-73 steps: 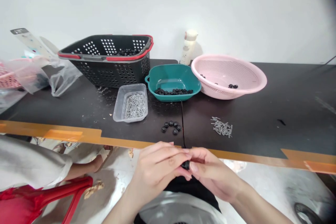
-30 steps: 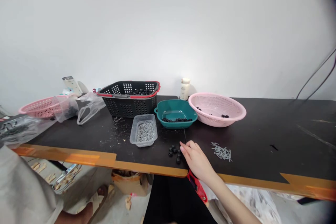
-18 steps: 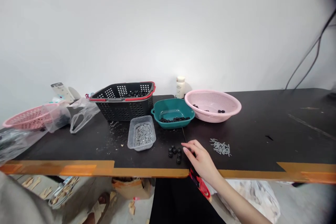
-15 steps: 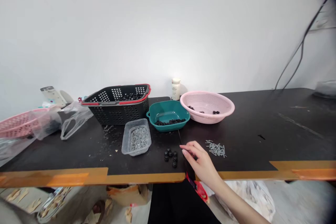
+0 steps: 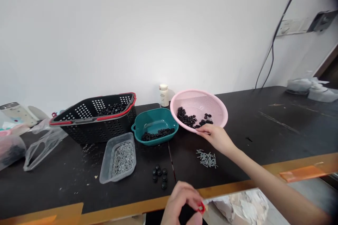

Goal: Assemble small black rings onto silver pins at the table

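My right hand (image 5: 216,136) grips the near rim of a pink mesh basket (image 5: 208,98) and holds it tilted toward me. Several small black caps (image 5: 188,119) lie heaped at its low side. My left hand (image 5: 182,200) is at the table's front edge with its fingers curled round a small red thing (image 5: 202,208) that I cannot make out. A few loose black caps (image 5: 159,175) lie on the black table (image 5: 264,137) just beyond that hand. A small pile of metal pins (image 5: 207,158) lies below my right wrist.
A teal tub (image 5: 154,121) with black caps stands left of the pink basket. A clear tray of pins (image 5: 118,156), a black and red basket (image 5: 92,119), a white bottle (image 5: 164,95) and plastic bags (image 5: 39,144) are also on the table.
My right hand left the loose caps and took the pink basket's rim; the basket is now tilted and its caps have slid together. My left hand has come into view at the bottom.
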Available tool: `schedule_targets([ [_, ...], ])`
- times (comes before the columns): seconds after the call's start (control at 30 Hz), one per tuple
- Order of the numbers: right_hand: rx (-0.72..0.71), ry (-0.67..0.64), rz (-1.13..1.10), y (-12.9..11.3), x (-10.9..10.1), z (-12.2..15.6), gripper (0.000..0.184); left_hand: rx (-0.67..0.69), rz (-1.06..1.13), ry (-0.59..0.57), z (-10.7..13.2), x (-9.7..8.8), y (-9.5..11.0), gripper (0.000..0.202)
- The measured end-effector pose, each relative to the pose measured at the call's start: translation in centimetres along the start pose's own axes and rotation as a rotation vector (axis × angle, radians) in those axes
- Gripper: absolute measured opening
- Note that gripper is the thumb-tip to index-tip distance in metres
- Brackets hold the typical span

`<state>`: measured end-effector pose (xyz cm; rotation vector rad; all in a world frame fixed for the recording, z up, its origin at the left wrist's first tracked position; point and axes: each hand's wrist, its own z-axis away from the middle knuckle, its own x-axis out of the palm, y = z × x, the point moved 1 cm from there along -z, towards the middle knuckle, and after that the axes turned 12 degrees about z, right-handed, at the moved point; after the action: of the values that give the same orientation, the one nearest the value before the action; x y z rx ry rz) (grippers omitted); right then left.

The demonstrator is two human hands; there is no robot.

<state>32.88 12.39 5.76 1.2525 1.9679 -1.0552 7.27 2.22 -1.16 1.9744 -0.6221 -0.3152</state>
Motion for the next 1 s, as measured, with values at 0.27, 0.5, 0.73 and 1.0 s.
schedule_targets([
  [0.27,0.046,-0.021,-0.119,0.4,0.8,2.4,0.018,-0.554,-0.091,0.208,-13.3,4.0,-1.4,0.056],
  [0.5,0.086,-0.174,-0.214,1.9,-0.1,1.7,0.018,-0.534,-0.187,0.289,-15.5,5.0,-3.6,0.049],
  [0.73,0.237,-0.067,-0.015,3.8,0.6,-7.7,0.039,-0.481,-0.272,0.258,-14.6,5.3,-3.6,0.048],
  [1.0,0.092,-0.417,0.102,0.9,5.7,-9.4,0.024,-0.367,-0.392,0.179,-14.9,5.0,-3.3,0.047],
])
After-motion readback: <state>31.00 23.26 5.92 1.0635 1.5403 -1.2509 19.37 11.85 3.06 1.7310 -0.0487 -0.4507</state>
